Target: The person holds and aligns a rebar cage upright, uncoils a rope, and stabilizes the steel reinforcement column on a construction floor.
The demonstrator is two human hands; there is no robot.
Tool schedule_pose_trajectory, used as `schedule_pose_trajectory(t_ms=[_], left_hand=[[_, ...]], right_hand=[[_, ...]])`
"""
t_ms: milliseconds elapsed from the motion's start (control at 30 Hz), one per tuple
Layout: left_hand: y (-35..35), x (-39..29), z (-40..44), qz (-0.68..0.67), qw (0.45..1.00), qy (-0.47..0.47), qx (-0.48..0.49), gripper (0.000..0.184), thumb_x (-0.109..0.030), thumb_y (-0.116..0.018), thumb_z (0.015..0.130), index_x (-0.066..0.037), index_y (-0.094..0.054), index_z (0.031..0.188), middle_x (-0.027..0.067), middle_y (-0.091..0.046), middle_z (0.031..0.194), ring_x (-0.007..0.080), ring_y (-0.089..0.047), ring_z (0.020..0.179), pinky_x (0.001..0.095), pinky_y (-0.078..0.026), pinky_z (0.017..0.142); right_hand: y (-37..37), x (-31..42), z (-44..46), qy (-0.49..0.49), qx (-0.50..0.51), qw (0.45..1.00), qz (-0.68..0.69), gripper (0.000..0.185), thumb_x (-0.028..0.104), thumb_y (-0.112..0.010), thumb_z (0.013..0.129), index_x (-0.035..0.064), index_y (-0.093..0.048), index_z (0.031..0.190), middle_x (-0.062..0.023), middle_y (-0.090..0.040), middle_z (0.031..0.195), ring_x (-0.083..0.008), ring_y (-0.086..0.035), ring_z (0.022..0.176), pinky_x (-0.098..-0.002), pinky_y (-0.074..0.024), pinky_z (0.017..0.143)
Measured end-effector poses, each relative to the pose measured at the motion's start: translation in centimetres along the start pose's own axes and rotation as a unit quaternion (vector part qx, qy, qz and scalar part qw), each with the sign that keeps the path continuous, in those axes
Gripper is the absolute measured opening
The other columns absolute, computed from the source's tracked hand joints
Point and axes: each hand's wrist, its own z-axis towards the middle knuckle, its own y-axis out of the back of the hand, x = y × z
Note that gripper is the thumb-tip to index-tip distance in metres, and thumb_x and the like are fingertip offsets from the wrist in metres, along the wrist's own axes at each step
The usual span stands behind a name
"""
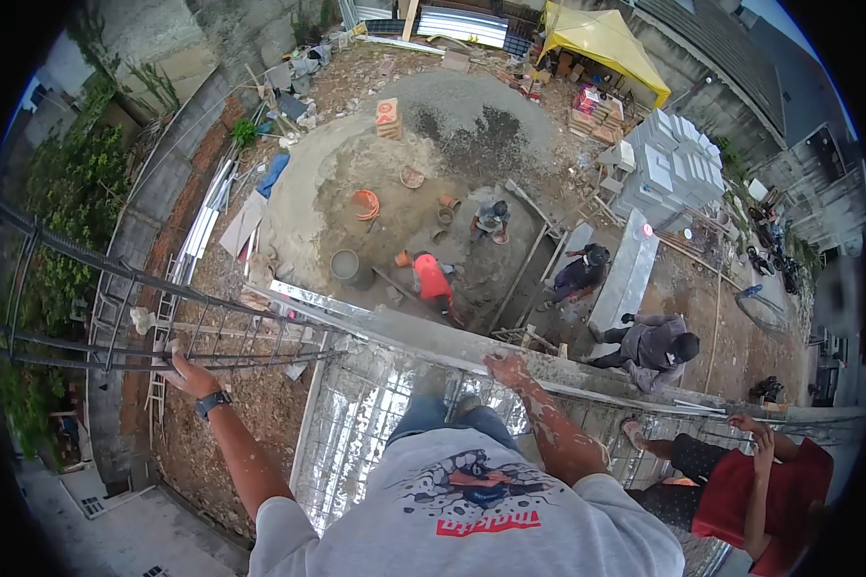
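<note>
My left hand (192,376) reaches out to the left and grips a lower bar of the long rebar cage (115,258); its fingers are partly hidden at the bar. The cage slants from the left edge of view toward the wall. My right hand (510,373), spattered with grey cement, lies on the edge of the concrete wall top (414,337), fingers stretched out. Below me, wire mesh (351,404) covers a shiny wet-looking surface.
A person in a red shirt (770,490) is close on my right. Beyond the wall, far below, several people work around a wet cement patch (385,240) with buckets (344,263). Stacked grey blocks (669,163) and a yellow canopy (606,43) stand farther off. The drop left shows rubble ground (202,433).
</note>
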Motion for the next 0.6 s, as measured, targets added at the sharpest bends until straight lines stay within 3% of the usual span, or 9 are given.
schedule_pose_trajectory(t_ms=[33,67,133,167,267,333,433,533,600], left_hand=[[0.7,0.0,0.1,0.018,0.999,-0.004,0.034,0.045,-0.019,-0.048,0.091,0.005,-0.045,0.129,0.0185,-0.051,0.125,0.0271,-0.051,0.11,0.042,-0.039,0.095],[1.0,0.4,0.4,0.063,0.996,-0.047,0.046,0.04,-0.018,-0.047,0.088,0.003,-0.046,0.122,0.0166,-0.059,0.11,0.0262,-0.057,0.098,0.0412,-0.041,0.092],[-0.5,-4.7,-2.1,0.098,0.995,0.023,0.017,0.037,-0.025,-0.048,0.089,0.001,-0.055,0.115,0.0197,-0.055,0.118,0.0303,-0.053,0.104,0.0448,-0.038,0.093],[0.2,-4.1,-1.8,0.196,0.979,0.009,0.046,0.038,-0.031,-0.047,0.09,0.001,-0.062,0.106,0.0187,-0.053,0.122,0.0315,-0.051,0.108,0.0462,-0.037,0.093],[2.2,3.2,1.8,0.178,0.981,-0.041,0.061,0.041,-0.034,-0.045,0.092,-0.003,-0.061,0.113,0.0198,-0.049,0.128,0.0353,-0.048,0.114,0.0484,-0.037,0.096],[3.8,9.7,4.8,0.289,0.944,-0.157,0.03,0.049,-0.039,-0.047,0.092,-0.003,-0.054,0.123,0.0229,-0.046,0.133,0.0394,-0.047,0.118,0.049,-0.038,0.098],[4.9,15.7,9.7,0.52,0.81,-0.269,0.027,0.053,-0.041,-0.046,0.093,-0.003,-0.047,0.13,0.0258,-0.047,0.131,0.0412,-0.047,0.118,0.0464,-0.039,0.098],[1.1,5.4,3.6,0.323,0.942,0.056,-0.072,0.052,-0.04,-0.045,0.094,-0.006,-0.044,0.134,0.0279,-0.048,0.129,0.0419,-0.048,0.117,0.0448,-0.04,0.097],[0.9,6.3,4.3,0.337,0.937,0.03,-0.088,0.055,-0.041,-0.046,0.094,-0.005,-0.042,0.136,0.0269,-0.048,0.129,0.0415,-0.049,0.115,0.044,-0.041,0.096]], right_hand=[[-0.4,0.3,-0.2,-0.002,0.014,1.0,-0.009,0.037,0.038,-0.062,0.081,0.0048,-0.068,0.096,-0.0131,-0.067,0.076,-0.0236,-0.065,0.073,-0.0372,-0.0498,0.069],[-0.9,-0.1,-0.8,0.017,0.014,1.0,-0.018,0.04,0.04,-0.062,0.081,0.0047,-0.068,0.097,-0.0156,-0.067,0.082,-0.0275,-0.065,0.079,-0.0387,-0.0498,0.073],[-1.6,-3.3,-0.2,0.049,0.007,0.998,-0.04,0.043,0.042,-0.06,0.081,0.0041,-0.068,0.1,-0.0191,-0.067,0.091,-0.0333,-0.064,0.087,-0.0411,-0.0497,0.08],[-2.3,-6.6,0.9,0.067,0.01,0.996,-0.051,0.044,0.042,-0.058,0.081,0.0035,-0.067,0.1,-0.02,-0.067,0.094,-0.0354,-0.064,0.089,-0.042,-0.0496,0.082],[-1.7,-12.4,1.0,0.058,-0.032,0.987,-0.148,0.036,0.036,-0.057,0.082,0.0055,-0.069,0.097,-0.0194,-0.067,0.092,-0.0345,-0.064,0.089,-0.0416,-0.0507,0.081],[0.3,-15.7,-0.2,0.073,-0.028,0.973,-0.216,0.032,0.032,-0.056,0.083,0.0067,-0.068,0.098,-0.0188,-0.067,0.088,-0.033,-0.065,0.086,-0.0412,-0.0519,0.078],[0.9,-25.1,-0.8,0.062,-0.047,0.959,-0.271,0.019,0.025,-0.059,0.081,0.0092,-0.067,0.088,-0.0138,-0.064,0.075,-0.0262,-0.063,0.07,-0.0385,-0.0514,0.065],[0.4,-34.1,-1.2,0.081,-0.036,0.953,-0.291,0.017,0.026,-0.063,0.079,0.0094,-0.067,0.083,-0.0129,-0.063,0.071,-0.0252,-0.06,0.065,-0.0385,-0.0488,0.06],[-0.1,-38.4,-1.2,0.116,-0.031,0.953,-0.277,0.017,0.026,-0.065,0.077,0.0096,-0.067,0.08,-0.0124,-0.063,0.069,-0.0245,-0.058,0.062,-0.0385,-0.0471,0.057]])
